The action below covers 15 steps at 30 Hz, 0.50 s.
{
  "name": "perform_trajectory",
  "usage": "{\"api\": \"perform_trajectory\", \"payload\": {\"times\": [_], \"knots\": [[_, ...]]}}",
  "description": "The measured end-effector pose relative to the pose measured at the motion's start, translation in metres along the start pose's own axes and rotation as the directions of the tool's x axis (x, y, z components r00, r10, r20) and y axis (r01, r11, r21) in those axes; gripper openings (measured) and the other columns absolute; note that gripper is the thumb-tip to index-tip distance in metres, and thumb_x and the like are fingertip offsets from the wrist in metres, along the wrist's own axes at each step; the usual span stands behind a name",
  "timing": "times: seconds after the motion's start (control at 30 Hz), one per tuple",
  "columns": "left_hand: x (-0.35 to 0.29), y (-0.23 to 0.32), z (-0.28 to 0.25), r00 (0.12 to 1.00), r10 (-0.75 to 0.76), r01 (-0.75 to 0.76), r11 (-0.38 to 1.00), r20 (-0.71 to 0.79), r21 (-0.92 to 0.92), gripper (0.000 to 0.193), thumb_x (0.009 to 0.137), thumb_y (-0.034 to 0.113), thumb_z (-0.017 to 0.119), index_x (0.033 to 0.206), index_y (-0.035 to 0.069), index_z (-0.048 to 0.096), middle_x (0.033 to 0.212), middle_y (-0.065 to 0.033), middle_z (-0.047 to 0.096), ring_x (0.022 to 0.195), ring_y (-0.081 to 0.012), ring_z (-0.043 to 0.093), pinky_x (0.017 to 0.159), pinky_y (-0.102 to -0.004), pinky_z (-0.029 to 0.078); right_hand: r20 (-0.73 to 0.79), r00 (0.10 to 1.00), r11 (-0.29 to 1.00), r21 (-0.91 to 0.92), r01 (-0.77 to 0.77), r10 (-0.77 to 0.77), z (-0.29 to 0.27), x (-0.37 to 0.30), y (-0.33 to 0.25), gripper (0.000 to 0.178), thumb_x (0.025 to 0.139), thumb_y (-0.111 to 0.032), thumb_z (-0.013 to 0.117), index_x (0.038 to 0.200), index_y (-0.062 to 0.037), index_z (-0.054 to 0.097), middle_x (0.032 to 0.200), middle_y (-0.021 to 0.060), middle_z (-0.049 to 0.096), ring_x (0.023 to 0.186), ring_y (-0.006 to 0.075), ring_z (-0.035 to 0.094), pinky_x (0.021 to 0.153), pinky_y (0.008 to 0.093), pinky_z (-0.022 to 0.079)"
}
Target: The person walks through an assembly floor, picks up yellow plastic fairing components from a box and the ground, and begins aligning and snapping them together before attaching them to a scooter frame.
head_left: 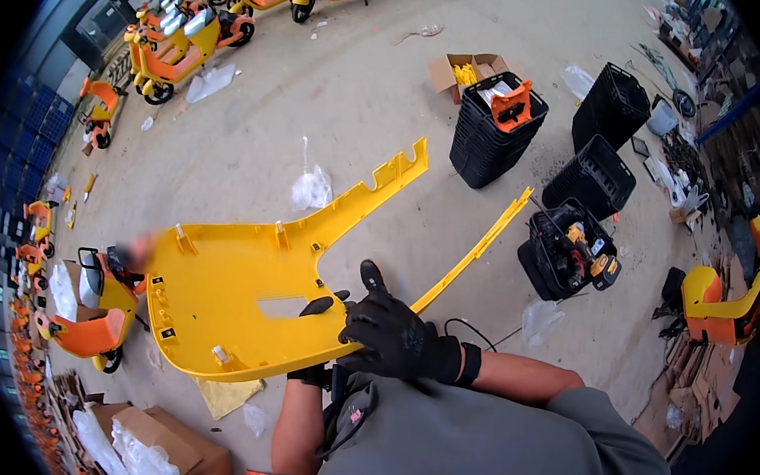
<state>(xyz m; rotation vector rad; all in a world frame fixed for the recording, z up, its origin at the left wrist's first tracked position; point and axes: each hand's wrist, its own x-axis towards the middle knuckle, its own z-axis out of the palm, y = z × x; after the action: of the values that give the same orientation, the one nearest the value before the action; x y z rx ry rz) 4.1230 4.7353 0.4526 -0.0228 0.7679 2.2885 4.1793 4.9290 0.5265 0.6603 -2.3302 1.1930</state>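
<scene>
A large yellow plastic scooter panel, with two long arms and a rectangular cutout, is held raised before my body, its ribbed inner side up. My left hand, in a black glove, reaches under the near edge and holds the panel from below; its fingers are hidden. Over the edge near the base of the right arm lies my black-gloved right hand, fingers bent and closed at the panel. Small metal clips sit along the panel's left end. Below it, a black shoe shows between the two arms.
Black crates stand stacked ahead on the right, an orange part on top. Nearer is a black bin with a yellow-black power drill. Yellow-orange scooters line the back and left. Cardboard lies at lower left.
</scene>
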Motion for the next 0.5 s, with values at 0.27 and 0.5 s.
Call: {"api": "perform_trajectory", "payload": {"times": [0.27, 0.5], "knots": [[0.066, 0.063, -0.111, 0.947, 0.318, -0.303, 0.930, -0.040, 0.206, 0.033, 0.094, 0.028, 0.057, 0.115, 0.002, 0.059, 0.110, -0.0173, 0.064, 0.099, -0.0274, 0.064, 0.088, -0.0412, 0.053, 0.229, 0.972, 0.976, 0.197, -0.094, 0.048, 0.035, 0.102, 0.088, 0.045, 0.075, -0.024, 0.078, 0.110, -0.0064, 0.056, 0.110, 0.0126, 0.058, 0.109, 0.0313, 0.055, 0.103, 0.0485, 0.034], [0.149, 0.164, -0.140, 0.938, 0.293, -0.159, 0.837, -0.184, 0.523, 0.036, 0.079, 0.020, 0.070, 0.108, 0.003, 0.058, 0.104, -0.0130, 0.065, 0.095, -0.0258, 0.063, 0.085, -0.0380, 0.052, 0.229, 0.972, 0.938, 0.324, -0.122, 0.047, 0.075, 0.216, 0.163, 0.050, 0.077, -0.022, 0.075, 0.118, -0.0046, 0.054, 0.125, 0.0164, 0.054, 0.115, 0.0336, 0.052, 0.098, 0.0443, 0.042]]}}
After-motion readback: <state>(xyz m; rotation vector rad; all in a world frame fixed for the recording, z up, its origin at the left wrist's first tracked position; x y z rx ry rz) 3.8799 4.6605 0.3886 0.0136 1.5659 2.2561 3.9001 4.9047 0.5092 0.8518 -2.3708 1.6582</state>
